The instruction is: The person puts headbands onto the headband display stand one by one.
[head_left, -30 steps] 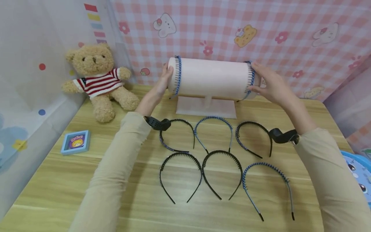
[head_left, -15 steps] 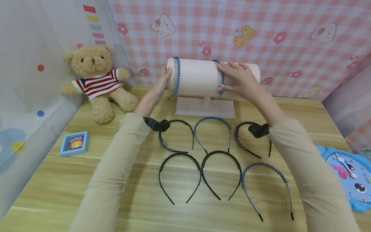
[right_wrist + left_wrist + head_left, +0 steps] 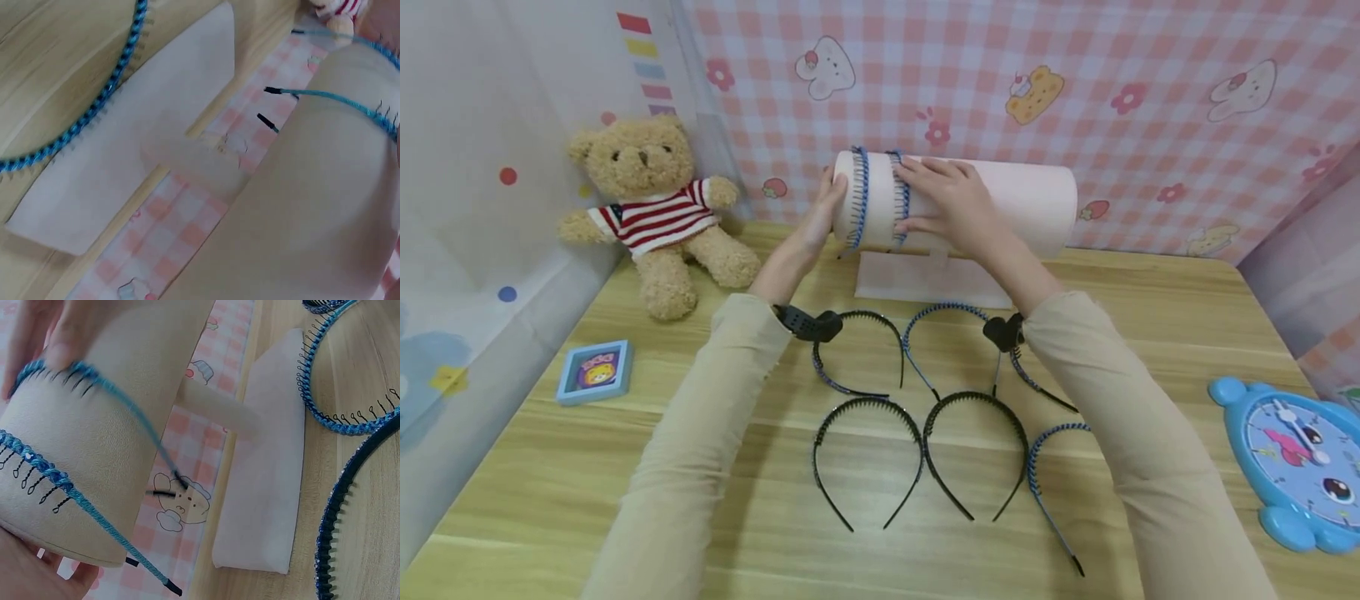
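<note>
A pale padded roll of a headband stand (image 3: 1026,204) lies sideways above its flat base (image 3: 910,279). My left hand (image 3: 818,218) holds the roll's left end. Around the roll near that end sits a blue headband (image 3: 861,200) with wire teeth. A second blue headband (image 3: 902,204) straddles the roll just to its right, apart from the first. My right hand (image 3: 953,204) grips this second one, thumb at the front and fingers over the top. In the left wrist view its black-tipped end (image 3: 178,480) hangs below the roll.
Several headbands lie on the wooden table in two rows, among them a black headband (image 3: 976,400) and a blue headband (image 3: 951,307). A teddy bear (image 3: 658,200) and small blue frame (image 3: 595,372) are at left. A blue clock (image 3: 1300,458) lies right.
My right hand has slid the second blue headband leftward along the roll, from its right end to near the first headband. The left hand has stayed at the left end.
</note>
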Tool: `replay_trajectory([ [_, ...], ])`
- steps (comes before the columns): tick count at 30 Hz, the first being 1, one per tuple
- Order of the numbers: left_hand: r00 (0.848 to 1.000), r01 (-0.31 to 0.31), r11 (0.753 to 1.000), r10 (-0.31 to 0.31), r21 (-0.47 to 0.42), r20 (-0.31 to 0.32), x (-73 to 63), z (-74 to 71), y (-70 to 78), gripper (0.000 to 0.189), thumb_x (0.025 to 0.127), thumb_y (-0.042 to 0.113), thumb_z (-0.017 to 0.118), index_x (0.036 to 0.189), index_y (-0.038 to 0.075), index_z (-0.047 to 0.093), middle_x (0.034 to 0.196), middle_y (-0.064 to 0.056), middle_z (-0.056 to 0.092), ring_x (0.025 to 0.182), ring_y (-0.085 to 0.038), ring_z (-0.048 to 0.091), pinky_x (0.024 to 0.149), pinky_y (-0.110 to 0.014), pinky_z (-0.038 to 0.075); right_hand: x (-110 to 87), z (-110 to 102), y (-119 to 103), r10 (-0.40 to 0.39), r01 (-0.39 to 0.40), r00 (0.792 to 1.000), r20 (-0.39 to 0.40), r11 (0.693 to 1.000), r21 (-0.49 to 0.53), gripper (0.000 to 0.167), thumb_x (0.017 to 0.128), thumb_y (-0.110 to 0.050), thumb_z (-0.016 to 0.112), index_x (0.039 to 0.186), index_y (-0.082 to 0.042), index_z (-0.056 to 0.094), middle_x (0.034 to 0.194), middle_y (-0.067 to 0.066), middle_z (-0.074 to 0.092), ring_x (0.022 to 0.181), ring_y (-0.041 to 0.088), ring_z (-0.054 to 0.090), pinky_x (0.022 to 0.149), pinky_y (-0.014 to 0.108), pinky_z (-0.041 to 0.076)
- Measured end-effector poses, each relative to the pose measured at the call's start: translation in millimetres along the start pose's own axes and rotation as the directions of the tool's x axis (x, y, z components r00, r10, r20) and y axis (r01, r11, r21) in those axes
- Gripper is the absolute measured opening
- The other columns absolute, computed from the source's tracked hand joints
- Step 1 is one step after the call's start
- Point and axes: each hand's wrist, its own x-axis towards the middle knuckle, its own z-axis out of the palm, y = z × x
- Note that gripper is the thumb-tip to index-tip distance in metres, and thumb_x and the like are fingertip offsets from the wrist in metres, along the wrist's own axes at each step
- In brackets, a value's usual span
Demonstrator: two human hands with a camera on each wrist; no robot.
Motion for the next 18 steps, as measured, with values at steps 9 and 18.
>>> replay_trajectory([
  [9, 1.0, -0.017, 1.0, 0.017, 0.007, 0.013, -1.3, 1.2, 2.1, 0.059, 0.098, 0.045, 0.018, 0.147, 0.025, -0.008, 0.155, 0.0, -0.004, 0.142, -0.02, 0.004, 0.115, -0.043, 0.008, 2.4, -14.6, -9.6, 0.15, -0.147, 0.984, 0.099, 0.988, -0.044, 0.089, 0.076, -0.052, 0.065, 0.146, -0.018, 0.021, 0.152, 0.008, 0.021, 0.139, 0.031, 0.022, 0.111, 0.052, 0.016],
  [18, 0.999, 0.026, 1.0, -0.026, 0.004, -0.018, -2.6, -1.4, 2.7, 0.062, 0.097, 0.047, 0.019, 0.146, 0.026, -0.012, 0.154, 0.003, -0.014, 0.142, -0.017, -0.007, 0.115, -0.042, 0.0, -73.7, -58.2, 74.8, 0.411, -0.425, 0.893, 0.182, 0.904, 0.045, 0.13, 0.06, -0.043, 0.083, 0.147, -0.014, -0.009, 0.152, 0.02, -0.002, 0.139, 0.041, -0.001, 0.109, 0.061, 0.0],
])
